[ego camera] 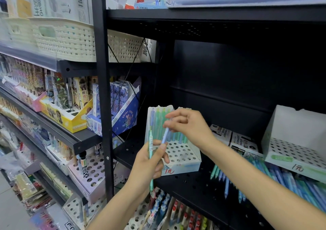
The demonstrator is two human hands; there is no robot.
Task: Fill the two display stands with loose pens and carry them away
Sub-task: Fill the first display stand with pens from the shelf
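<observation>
Two white perforated display stands sit on the black shelf (185, 182): the nearer stand (178, 152) looks light cardboard, best lifted by its base; the empty stand (292, 141) is right of it, loose pens (264, 177) between. Left hand (150, 166) grips a slim, slippery green pen (151, 152); right hand (190, 125) pinches a blue pen (165, 134).

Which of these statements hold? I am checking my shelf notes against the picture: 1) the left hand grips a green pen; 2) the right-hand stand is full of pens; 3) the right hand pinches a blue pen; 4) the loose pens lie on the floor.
1) True: the left hand grips a green pen.
2) False: the right stand shows only bare holes.
3) True: the right hand pinches a blue pen before the left stand.
4) False: the loose pens lie on the black shelf.
</observation>
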